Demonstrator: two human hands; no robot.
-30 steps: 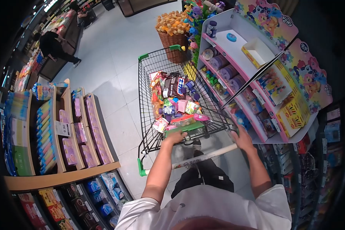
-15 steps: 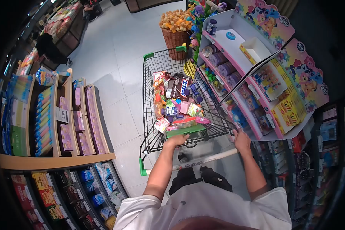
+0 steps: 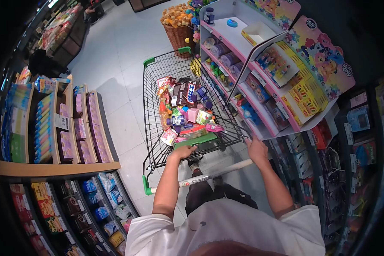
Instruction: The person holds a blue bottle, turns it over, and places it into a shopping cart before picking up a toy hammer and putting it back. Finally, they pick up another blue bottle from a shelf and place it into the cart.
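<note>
A black wire shopping cart with green corners stands in front of me. My left hand is closed on its near rim, beside a green panel. At the near right corner, my right hand has its fingers curled around the cart's frame. The pale handle bar runs below both hands, nearer my body. Packaged goods fill the middle of the basket: a large brown bag, a jar with a blue label, a pink box and several small packets.
A pink-edged display stand with cartoon ponies is close along the cart's right side. A wicker basket of orange-brown items stands beyond it. Stocked shelves line the left. The tiled aisle runs ahead, with people far off.
The cart and the display stand have shifted left in view, and the stand sits a little nearer. Both hands keep their hold on the cart. The goods inside look unchanged.
</note>
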